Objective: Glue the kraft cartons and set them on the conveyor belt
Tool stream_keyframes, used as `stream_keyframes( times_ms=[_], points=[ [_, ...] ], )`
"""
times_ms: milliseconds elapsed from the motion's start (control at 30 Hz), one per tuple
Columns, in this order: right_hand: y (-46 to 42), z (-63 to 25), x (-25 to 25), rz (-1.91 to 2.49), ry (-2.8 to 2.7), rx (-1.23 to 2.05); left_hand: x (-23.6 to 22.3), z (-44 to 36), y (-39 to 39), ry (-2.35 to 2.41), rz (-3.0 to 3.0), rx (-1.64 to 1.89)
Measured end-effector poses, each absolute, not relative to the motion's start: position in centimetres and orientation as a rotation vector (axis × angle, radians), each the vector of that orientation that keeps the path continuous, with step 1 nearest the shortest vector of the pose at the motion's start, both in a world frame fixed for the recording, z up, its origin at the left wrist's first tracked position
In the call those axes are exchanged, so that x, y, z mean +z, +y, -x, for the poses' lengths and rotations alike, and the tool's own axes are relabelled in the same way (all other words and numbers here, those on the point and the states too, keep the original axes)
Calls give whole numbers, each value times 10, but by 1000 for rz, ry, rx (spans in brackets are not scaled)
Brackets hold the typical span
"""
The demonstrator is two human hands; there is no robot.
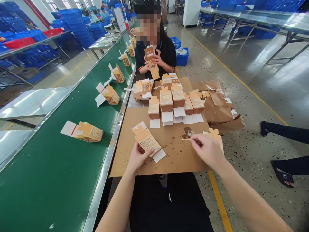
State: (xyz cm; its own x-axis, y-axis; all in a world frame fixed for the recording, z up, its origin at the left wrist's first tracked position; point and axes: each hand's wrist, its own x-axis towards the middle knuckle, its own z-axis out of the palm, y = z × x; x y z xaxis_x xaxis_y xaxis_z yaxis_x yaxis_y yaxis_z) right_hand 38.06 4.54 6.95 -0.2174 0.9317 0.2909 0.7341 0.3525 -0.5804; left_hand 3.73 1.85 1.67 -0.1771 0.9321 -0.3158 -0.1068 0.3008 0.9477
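My left hand [140,155] is closed on a tan printed carton [149,141], which lies tilted just over the cardboard sheet [169,161]; a white flap [159,156] sticks out at its near end. The fingers of my right hand [207,149] pinch a thin pale stick [185,139], like a cotton swab, pointing left. Just beyond the stick's tip stands a small clear round dish [190,132] among dark wet spots. Partly behind my right hand is another tan carton [216,135]. Several upright cartons [166,99] with white flaps stand grouped farther back.
On the left runs a green conveyor belt [72,164] with a metal edge, carrying spaced open cartons [90,132]. Across the cardboard, a co-worker [166,53] holds an unfolded carton [153,64]. Brown wrapping [219,106] lies at the right; another person's feet [282,174] show on the floor.
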Motion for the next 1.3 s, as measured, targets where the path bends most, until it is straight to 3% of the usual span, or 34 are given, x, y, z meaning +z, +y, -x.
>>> stream_keyframes(
  times_ms=[167, 367, 800, 1100, 1300],
  points=[
    [0, -312, 37, 1257, -1975, 673, 18, -36, 18, 1433, -883, 1109],
    [2, -284, 8, 1226, -2006, 716, 17, -37, 16, 1454, -973, 1082],
    [-20, -343, 48, 1327, -1800, 661, -5, -50, -21, 1649, -1298, 1061],
    [-29, -338, 54, 1320, -1738, 662, -14, -60, -19, 1771, -1434, 1021],
    [-28, -345, 52, 1306, -1700, 675, 7, 31, -30, 2343, -1197, 1043]
  ],
)
